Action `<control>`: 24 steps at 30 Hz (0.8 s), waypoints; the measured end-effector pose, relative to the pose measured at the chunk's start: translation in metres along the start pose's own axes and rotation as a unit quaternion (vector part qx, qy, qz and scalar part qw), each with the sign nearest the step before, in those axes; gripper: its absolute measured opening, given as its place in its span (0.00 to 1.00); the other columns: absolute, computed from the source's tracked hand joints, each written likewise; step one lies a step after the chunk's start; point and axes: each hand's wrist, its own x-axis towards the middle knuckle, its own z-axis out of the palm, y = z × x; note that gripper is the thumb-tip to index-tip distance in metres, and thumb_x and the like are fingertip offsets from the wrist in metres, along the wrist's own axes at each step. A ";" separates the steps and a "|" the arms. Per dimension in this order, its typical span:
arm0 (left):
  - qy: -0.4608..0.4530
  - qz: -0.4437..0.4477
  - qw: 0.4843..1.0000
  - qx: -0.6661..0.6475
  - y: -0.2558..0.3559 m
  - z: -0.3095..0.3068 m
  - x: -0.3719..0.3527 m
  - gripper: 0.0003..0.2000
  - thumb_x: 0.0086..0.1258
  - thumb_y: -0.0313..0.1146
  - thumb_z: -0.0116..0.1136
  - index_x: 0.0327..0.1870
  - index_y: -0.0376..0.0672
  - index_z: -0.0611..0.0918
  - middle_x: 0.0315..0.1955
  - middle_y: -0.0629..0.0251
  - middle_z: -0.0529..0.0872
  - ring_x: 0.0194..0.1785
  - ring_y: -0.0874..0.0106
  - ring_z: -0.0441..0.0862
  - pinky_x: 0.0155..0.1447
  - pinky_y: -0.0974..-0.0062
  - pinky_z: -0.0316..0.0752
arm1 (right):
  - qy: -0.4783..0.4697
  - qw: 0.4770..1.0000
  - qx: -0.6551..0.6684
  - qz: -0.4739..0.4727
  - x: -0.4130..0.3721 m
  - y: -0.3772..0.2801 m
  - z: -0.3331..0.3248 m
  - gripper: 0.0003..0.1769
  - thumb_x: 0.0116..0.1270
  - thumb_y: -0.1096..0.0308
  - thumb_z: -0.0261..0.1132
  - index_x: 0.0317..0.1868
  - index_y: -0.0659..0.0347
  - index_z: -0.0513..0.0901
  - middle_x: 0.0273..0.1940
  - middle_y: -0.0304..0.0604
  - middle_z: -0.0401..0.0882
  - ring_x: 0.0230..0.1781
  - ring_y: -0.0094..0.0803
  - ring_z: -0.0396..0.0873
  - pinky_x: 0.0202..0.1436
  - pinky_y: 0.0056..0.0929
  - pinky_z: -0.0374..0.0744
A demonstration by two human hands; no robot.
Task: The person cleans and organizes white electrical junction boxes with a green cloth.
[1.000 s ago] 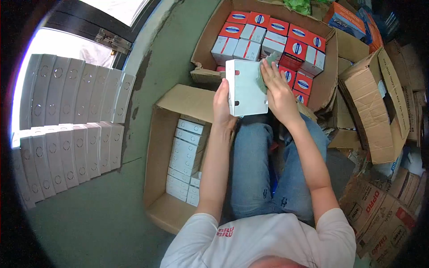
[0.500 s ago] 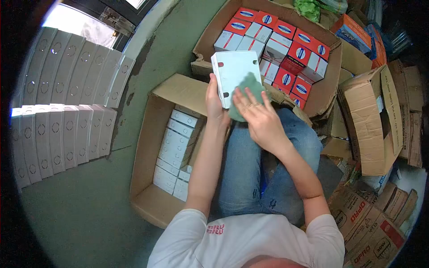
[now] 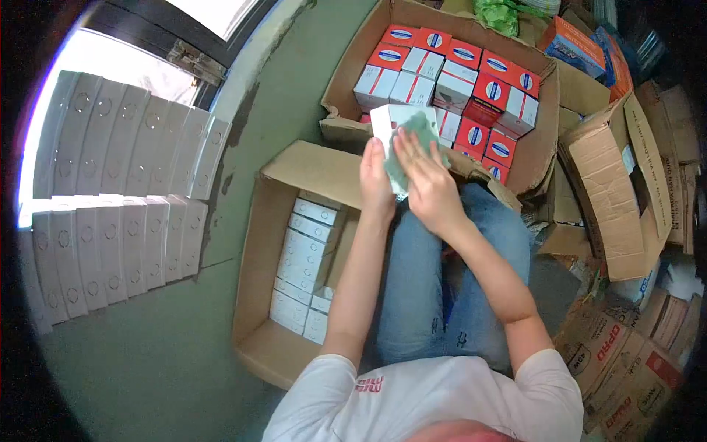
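Note:
My left hand (image 3: 378,183) grips the left edge of a white plastic junction box (image 3: 381,124), held up above my knees. A green cloth (image 3: 423,125) covers much of its upper face. Pressing on that cloth is my right hand (image 3: 433,188), its fingers lying over it and pointing away from me. The lower part of the junction box is hidden behind my hands and the cloth.
An open carton (image 3: 254,272) at my left contains several white boxes (image 3: 297,258). Ahead, a larger carton (image 3: 346,127) holds red-and-white packages (image 3: 471,136). White boxes with round marks (image 3: 121,140) are stacked at far left. Cardboard cartons (image 3: 615,361) crowd the right.
The junction box has tilted, so its face looks shorter. My right hand and the cloth have moved up across it. The whole view has shifted slightly.

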 end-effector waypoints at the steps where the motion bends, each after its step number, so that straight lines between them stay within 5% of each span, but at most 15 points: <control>1: 0.009 0.024 0.999 0.030 0.001 0.006 -0.005 0.14 0.80 0.40 0.43 0.52 0.39 0.76 0.42 0.66 0.82 0.45 0.78 0.78 0.49 0.76 0.74 | -0.007 1.000 0.019 0.010 0.003 -0.002 -0.002 0.36 0.60 0.78 0.49 0.72 0.61 0.64 0.71 0.51 0.62 0.72 0.47 0.62 0.75 0.52 0.56; 4: 0.004 0.170 0.944 0.284 -0.005 0.017 -0.013 0.13 0.81 0.38 0.42 0.46 0.38 0.75 0.36 0.66 0.79 0.42 0.79 0.75 0.47 0.77 0.72 | 0.039 0.991 0.118 0.049 0.026 0.018 -0.012 0.36 0.60 0.79 0.49 0.73 0.61 0.62 0.72 0.49 0.62 0.72 0.49 0.60 0.75 0.51 0.56; 9: -0.054 0.140 0.938 0.313 -0.006 0.023 -0.015 0.13 0.81 0.39 0.40 0.43 0.38 0.73 0.30 0.66 0.77 0.34 0.78 0.72 0.39 0.76 0.70 | 0.036 0.974 0.164 0.155 0.004 0.031 -0.004 0.38 0.60 0.82 0.44 0.75 0.60 0.57 0.70 0.63 0.60 0.71 0.55 0.59 0.73 0.37 0.62; 14: -0.009 0.218 0.911 0.350 -0.012 0.015 -0.010 0.18 0.82 0.44 0.37 0.45 0.39 0.74 0.26 0.63 0.78 0.32 0.76 0.76 0.36 0.72 0.71 | 0.059 0.991 0.088 0.080 -0.015 0.006 0.003 0.36 0.58 0.81 0.48 0.71 0.62 0.65 0.71 0.60 0.60 0.70 0.55 0.63 0.72 0.52 0.62; 18: -0.035 0.179 0.890 0.418 -0.005 0.021 -0.018 0.19 0.81 0.46 0.36 0.50 0.39 0.75 0.22 0.58 0.79 0.27 0.66 0.80 0.32 0.66 0.71 | 0.056 0.993 0.056 0.082 0.012 0.021 -0.012 0.33 0.60 0.81 0.49 0.69 0.64 0.68 0.71 0.60 0.59 0.69 0.55 0.64 0.71 0.48 0.64; 19: -0.035 0.173 0.881 0.439 -0.005 0.023 -0.019 0.17 0.81 0.44 0.38 0.48 0.40 0.76 0.22 0.52 0.80 0.26 0.56 0.82 0.31 0.62 0.72 | 0.071 0.994 0.037 0.076 0.018 0.027 -0.016 0.31 0.61 0.81 0.48 0.67 0.65 0.70 0.69 0.62 0.62 0.68 0.55 0.65 0.71 0.45 0.65; 21: -0.068 0.194 0.841 0.500 -0.006 0.024 -0.023 0.16 0.80 0.43 0.41 0.47 0.40 0.76 0.23 0.49 0.80 0.27 0.51 0.82 0.30 0.59 0.72 | 0.102 0.993 -0.001 0.065 0.028 0.034 -0.024 0.27 0.62 0.80 0.46 0.63 0.68 0.73 0.65 0.65 0.67 0.67 0.55 0.68 0.69 0.39 0.67; 24: -0.117 0.190 0.822 0.523 -0.009 0.023 -0.023 0.11 0.78 0.38 0.46 0.47 0.40 0.77 0.24 0.45 0.81 0.29 0.45 0.81 0.31 0.54 0.72 | 0.014 0.979 0.079 0.187 0.032 0.054 -0.047 0.23 0.63 0.77 0.47 0.55 0.71 0.79 0.54 0.65 0.78 0.55 0.52 0.79 0.60 0.35 0.75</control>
